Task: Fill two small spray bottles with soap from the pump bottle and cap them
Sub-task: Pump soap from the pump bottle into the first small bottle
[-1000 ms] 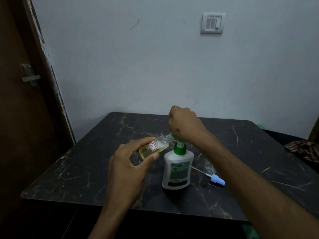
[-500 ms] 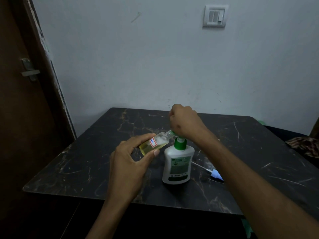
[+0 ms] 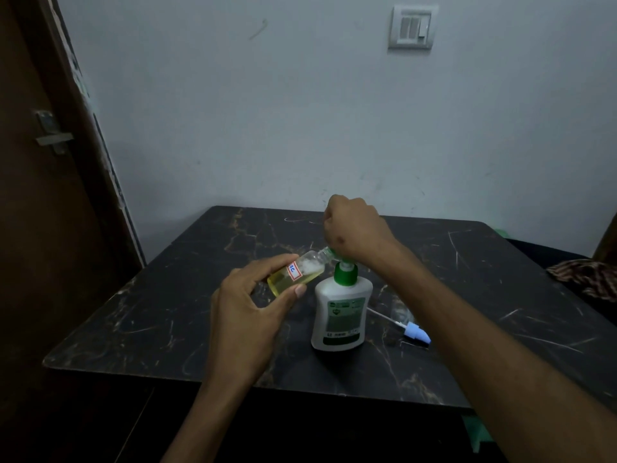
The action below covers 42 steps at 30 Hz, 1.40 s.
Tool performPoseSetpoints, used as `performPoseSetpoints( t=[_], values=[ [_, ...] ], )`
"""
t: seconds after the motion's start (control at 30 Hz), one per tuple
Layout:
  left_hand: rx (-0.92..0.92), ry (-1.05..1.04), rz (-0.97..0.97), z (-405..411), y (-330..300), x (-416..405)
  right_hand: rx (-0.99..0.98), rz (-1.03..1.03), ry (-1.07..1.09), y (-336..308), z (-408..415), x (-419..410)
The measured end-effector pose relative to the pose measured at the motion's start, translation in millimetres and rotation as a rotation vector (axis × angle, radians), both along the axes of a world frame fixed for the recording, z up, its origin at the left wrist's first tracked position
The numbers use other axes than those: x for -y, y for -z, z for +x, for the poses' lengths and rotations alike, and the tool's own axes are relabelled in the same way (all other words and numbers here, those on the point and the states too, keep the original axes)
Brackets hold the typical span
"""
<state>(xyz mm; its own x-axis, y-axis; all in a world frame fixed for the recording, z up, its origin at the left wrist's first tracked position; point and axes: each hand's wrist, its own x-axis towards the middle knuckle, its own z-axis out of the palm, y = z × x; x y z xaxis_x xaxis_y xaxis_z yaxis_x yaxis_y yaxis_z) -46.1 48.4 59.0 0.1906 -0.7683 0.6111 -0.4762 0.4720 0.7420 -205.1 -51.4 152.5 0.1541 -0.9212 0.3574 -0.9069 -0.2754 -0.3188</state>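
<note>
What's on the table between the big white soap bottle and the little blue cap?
In the head view, a thin white tube lies on the table between the soap bottle and the blue cap, joined to the cap.

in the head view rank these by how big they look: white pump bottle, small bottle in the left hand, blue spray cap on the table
1. white pump bottle
2. small bottle, partly hidden by the left hand
3. blue spray cap, counting its thin dip tube or not
</note>
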Motion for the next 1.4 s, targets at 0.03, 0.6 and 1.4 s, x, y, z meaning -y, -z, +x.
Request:
performPoseSetpoints(
  t=[0.03,0.6,1.4],
  values=[
    [0.001,-0.004,-0.009,0.4,-1.5,0.0,0.001,-0.013,-0.006,-1.4,-0.1,0.6],
    [-0.005,0.010,0.018,-0.1,1.2,0.1,-0.010,0.026,0.006,2.7,0.6,2.7],
    [-0.015,-0.002,0.022,1.9,2.0,1.0,-0.041,0.014,-0.005,2.2,1.5,6.7]
  ],
)
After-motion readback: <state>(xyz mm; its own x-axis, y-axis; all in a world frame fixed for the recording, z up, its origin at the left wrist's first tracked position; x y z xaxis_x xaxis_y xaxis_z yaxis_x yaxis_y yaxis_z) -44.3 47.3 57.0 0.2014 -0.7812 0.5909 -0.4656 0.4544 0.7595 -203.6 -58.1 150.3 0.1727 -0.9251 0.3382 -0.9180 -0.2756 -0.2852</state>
